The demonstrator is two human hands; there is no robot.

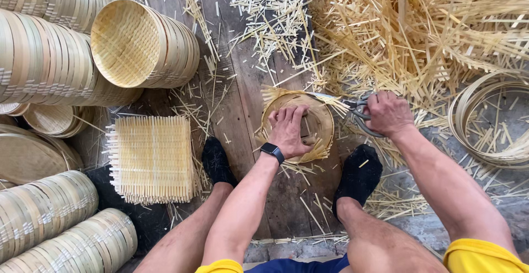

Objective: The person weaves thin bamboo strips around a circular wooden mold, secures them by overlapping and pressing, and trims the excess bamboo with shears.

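Left hand pressed flat on round woven bamboo tray, steadying it; right hand clamped on metal shears, trimming protruding strips at rim.

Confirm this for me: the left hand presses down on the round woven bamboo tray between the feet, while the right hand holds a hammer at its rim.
One thing is wrong: the right hand holds scissors, not a hammer. The head view shows their blades at the rim of the round woven bamboo tray. The rest stands: the left hand presses down on that tray between the feet.
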